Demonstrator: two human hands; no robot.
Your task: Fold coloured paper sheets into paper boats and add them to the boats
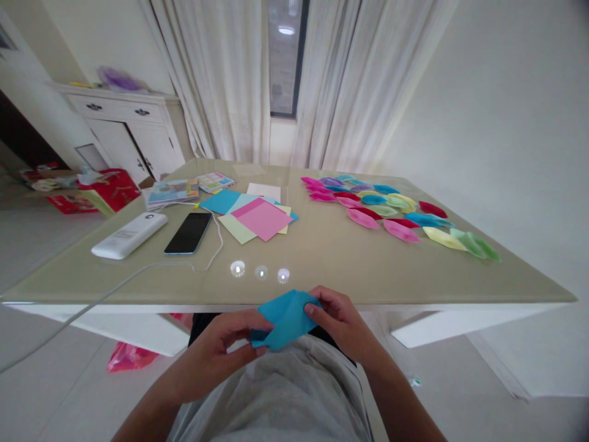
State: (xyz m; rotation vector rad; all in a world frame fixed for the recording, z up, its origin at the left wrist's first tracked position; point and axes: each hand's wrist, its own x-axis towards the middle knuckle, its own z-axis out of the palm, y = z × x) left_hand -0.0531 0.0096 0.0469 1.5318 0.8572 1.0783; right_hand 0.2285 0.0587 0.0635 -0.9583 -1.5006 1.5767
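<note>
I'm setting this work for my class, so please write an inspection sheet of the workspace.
Surface: table glossy, with light reflections
Things: loose sheets overlapping left of centre; folded pieces grouped at right
Clutter: phone, white device, booklets at left
Hands: left hand and right hand hold blue paper
Cables: white cable crosses the near left edge
Surroundings: curtains behind; cabinet far left; pink bag on floor

Folded piece [291, 319]: blue paper, matt, creased.
Loose squares [264, 219]: smooth matt paper.
Petal shapes [362, 218]: folded paper, matt.
Desk [322, 264]: smooth, glossy top with light reflections.
Phone [188, 233]: dark, glossy, smooth face.
White device [129, 236]: smooth, looks like plastic.
Curtains [225, 73]: pleated cloth, matt.
Shirt [280, 393]: soft grey cloth, wrinkled.
Bag [131, 357]: thin pink plastic, crinkled, shiny.
</note>
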